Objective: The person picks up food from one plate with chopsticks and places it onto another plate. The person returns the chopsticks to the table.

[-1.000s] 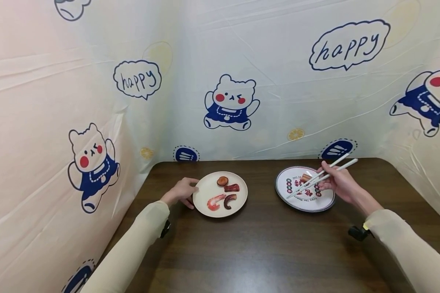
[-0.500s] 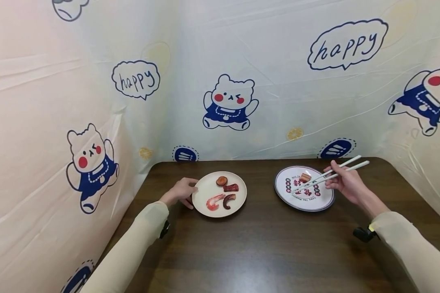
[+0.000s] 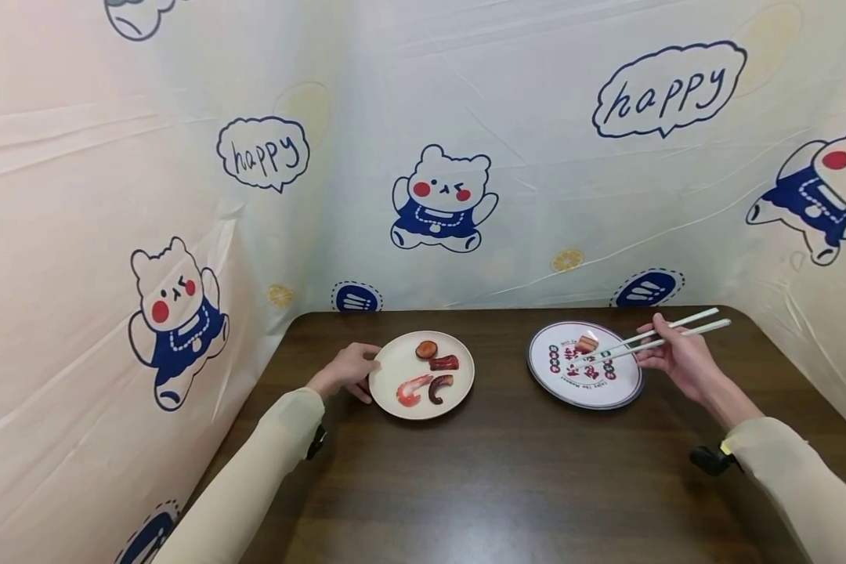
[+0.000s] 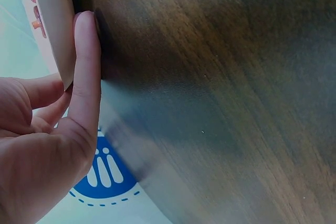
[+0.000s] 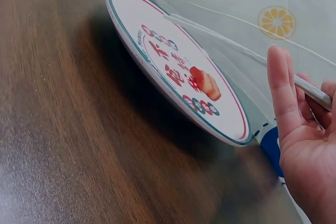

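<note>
My left hand (image 3: 348, 370) holds the left rim of a cream plate (image 3: 388, 384); in the left wrist view, the rim of the plate (image 4: 55, 19) lies between its digits. On that plate lie a shrimp (image 3: 410, 390), a curled tentacle piece (image 3: 439, 388), a dark red meat strip (image 3: 444, 362) and a round brown slice (image 3: 426, 350). My right hand (image 3: 684, 360) grips a pair of white chopsticks (image 3: 701, 323). Their tips are over a white plate (image 3: 564, 384) with a dark rim and red characters. A small layered meat piece (image 3: 587, 344) lies there, apart from the chopsticks.
Both plates stand on a dark wooden table (image 3: 493, 478). A pale printed cloth (image 3: 536, 196) hangs behind it and at both sides. Black wrist devices sit at the sleeve cuffs, one black device (image 3: 710, 460) on the right.
My right hand has moved right with the chopsticks, drawing their tips away from the meat piece and toward the white plate's right side. The left hand and both plates stay in place.
</note>
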Tool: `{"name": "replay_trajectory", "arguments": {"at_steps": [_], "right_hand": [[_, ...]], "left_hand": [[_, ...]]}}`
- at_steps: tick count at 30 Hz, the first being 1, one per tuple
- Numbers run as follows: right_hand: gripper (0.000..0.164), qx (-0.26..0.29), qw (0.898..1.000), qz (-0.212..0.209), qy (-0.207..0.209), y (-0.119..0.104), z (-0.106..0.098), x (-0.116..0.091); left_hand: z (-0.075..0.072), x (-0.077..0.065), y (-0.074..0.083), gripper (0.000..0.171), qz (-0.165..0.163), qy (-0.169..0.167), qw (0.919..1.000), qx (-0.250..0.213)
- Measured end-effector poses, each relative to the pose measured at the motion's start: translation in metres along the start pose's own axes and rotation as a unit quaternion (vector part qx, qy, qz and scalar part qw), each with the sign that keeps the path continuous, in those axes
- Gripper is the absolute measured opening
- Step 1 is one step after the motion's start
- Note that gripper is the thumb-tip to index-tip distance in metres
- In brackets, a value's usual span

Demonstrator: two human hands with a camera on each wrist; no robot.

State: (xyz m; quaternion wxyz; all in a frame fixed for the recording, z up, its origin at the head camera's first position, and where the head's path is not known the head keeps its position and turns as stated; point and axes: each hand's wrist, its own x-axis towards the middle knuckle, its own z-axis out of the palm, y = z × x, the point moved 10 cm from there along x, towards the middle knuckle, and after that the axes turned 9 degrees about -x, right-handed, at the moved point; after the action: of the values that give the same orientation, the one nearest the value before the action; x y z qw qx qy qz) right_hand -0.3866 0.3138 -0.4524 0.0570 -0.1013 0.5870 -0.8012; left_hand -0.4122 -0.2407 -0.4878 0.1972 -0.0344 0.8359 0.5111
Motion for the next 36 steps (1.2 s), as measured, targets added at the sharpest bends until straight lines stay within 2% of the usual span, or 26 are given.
{"name": "replay_trajectory", "arguments": {"at_steps": [6, 13, 23, 28, 36], "right_hand": [[0.041, 0.021, 0.998, -0.017, 0.052, -0.004, -0.015, -0.004], [0.039, 0.064, 0.995, -0.026, 0.075, -0.008, -0.026, -0.008], [0.044, 0.073, 0.99, -0.013, 0.118, -0.006, -0.043, -0.013], [0.045, 0.076, 0.988, -0.022, 0.129, -0.006, -0.048, -0.015], [0.043, 0.054, 0.99, -0.04, 0.123, -0.007, -0.047, -0.016]], "left_hand": [[0.0, 0.003, 0.001, 0.046, 0.005, -0.004, 1.0, -0.004], [0.0, 0.003, 0.001, 0.046, 0.004, -0.004, 1.0, -0.006], [0.001, 0.003, 0.001, 0.045, 0.002, -0.006, 1.0, -0.002], [0.001, 0.003, 0.002, 0.045, 0.0, -0.007, 1.0, 0.0], [0.001, 0.002, 0.001, 0.045, -0.001, -0.007, 1.0, 0.0]]}}
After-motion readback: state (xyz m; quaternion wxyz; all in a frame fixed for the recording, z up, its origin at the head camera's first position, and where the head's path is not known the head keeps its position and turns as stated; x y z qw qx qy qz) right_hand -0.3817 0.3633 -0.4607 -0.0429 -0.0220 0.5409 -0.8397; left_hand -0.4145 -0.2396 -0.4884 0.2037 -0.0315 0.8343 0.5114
